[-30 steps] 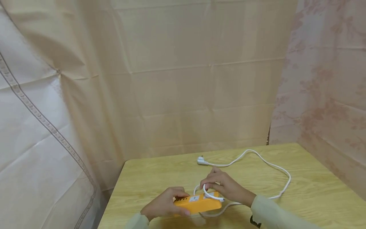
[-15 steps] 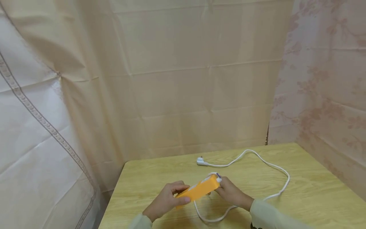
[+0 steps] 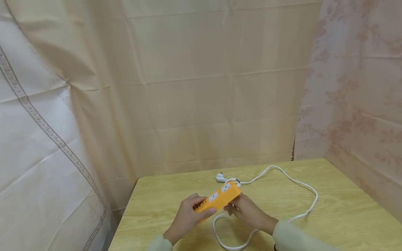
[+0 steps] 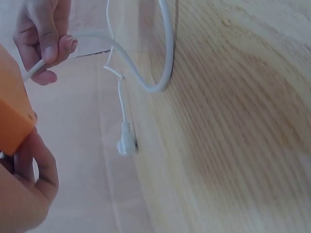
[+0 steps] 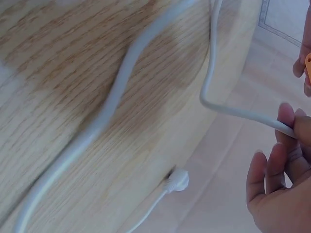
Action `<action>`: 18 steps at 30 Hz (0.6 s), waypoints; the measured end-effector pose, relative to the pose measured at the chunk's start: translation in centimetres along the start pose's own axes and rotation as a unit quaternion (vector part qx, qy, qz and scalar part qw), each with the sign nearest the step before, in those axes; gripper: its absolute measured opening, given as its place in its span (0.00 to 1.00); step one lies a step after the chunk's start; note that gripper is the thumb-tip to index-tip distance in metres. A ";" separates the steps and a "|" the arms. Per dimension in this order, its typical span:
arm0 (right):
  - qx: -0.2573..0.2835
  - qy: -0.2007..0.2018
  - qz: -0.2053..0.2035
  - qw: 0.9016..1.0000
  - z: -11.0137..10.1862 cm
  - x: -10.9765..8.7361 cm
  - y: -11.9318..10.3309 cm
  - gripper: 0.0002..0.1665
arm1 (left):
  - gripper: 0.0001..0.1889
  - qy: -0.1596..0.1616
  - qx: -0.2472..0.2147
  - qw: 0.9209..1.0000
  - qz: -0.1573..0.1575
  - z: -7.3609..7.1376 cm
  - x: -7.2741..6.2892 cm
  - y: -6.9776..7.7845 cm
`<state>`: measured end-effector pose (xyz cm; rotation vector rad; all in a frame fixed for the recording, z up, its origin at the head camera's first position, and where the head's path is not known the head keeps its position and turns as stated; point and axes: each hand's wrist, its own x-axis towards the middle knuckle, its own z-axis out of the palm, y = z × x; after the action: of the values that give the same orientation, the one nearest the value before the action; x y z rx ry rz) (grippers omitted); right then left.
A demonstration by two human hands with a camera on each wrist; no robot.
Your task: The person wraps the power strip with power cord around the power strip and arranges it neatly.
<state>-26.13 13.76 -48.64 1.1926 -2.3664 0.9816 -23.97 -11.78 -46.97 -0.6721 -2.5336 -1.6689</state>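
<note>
An orange power strip [image 3: 222,199] with white socket panels is gripped at its near left end by my left hand [image 3: 186,213]. It is lifted off the table and tilted, its right end higher and farther away. My right hand [image 3: 251,213] is just beyond that right end, partly hidden by the strip. In the left wrist view, the right hand [image 4: 46,34] pinches the white cord [image 4: 146,85] between thumb and fingers. The right wrist view also shows this pinch, the cord [image 5: 243,114] running off to the table. The cord's white plug [image 3: 220,177] lies toward the back.
Wood-grain table [image 3: 163,195] under both hands. The cord forms a wide curve across its right side and a loop [image 3: 216,230] below the strip. Beige cloth [image 3: 188,104] hangs behind the table, and floral cloth [image 3: 361,104] hangs on the right.
My left hand has raised and tilted the strip's right end. My right hand has taken the cord from above the strip round to behind and below its right end.
</note>
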 end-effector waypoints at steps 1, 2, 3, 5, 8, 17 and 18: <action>-0.007 -0.002 0.004 1.000 0.0 -0.1 -0.1 0.08 | 0.21 0.006 0.010 1.000 0.001 0.1 0.0 0.1; -0.015 -0.004 0.007 1.000 0.0 -0.1 -0.2 0.07 | 0.22 0.011 0.021 1.000 0.003 0.2 -0.1 0.1; -0.021 -0.007 0.010 1.000 0.0 -0.1 -0.3 0.07 | 0.23 0.016 0.035 0.999 0.003 0.3 -0.2 0.2; -0.029 -0.014 0.015 0.999 -0.1 -0.2 -0.4 0.07 | 0.25 0.027 0.069 0.997 0.006 0.4 -0.2 0.3; -0.047 -0.025 0.017 0.998 0.0 -0.4 -0.6 0.07 | 0.30 0.044 0.132 0.990 0.008 0.6 -0.3 0.5; -0.092 -0.061 0.039 0.993 0.3 -0.5 -0.7 0.04 | 0.31 0.096 0.265 0.959 0.040 0.8 -1.1 0.1; -0.095 -0.066 0.045 0.992 0.2 -0.5 -0.8 0.03 | 0.30 0.101 0.271 0.956 0.042 0.8 -1.1 0.0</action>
<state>-25.21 13.56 -48.73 1.1203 -2.5699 0.7040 -22.79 -11.46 -47.56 -0.5144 -2.5837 -0.8869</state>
